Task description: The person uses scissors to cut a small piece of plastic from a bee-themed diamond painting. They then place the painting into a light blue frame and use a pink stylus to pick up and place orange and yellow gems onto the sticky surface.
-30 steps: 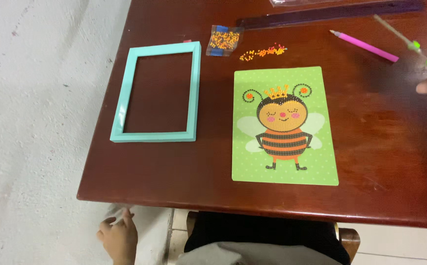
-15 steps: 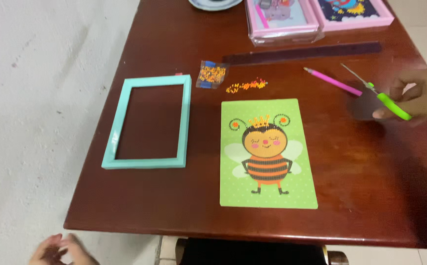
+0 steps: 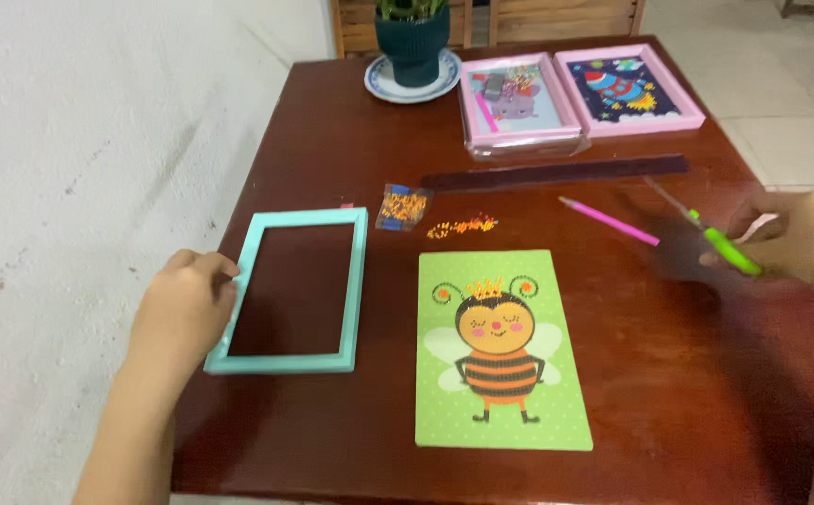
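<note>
My left hand [image 3: 181, 309] rests on the left rail of an empty turquoise picture frame [image 3: 356, 281] lying flat on the dark wooden table [image 3: 332, 122]; its fingers curl over the frame's edge. My right hand [image 3: 800, 241], blurred at the right edge, is closed on green-handled scissors [image 3: 706, 234] whose blades point up-left. Between the hands lies a green card with a cartoon bee [image 3: 499, 348]. A pink pen [image 3: 608, 221] lies just left of the scissors.
A small clear bag of orange beads [image 3: 402, 207] and loose beads [image 3: 461, 225] sit above the card. A dark ruler [image 3: 557, 174] lies behind them. Two pink-framed pictures [image 3: 627, 89] and a potted plant on a saucer [image 3: 414, 56] stand at the far edge.
My left hand came up from below the table edge onto the turquoise frame. The view tilted up, showing the table's far end. My right hand still holds the scissors.
</note>
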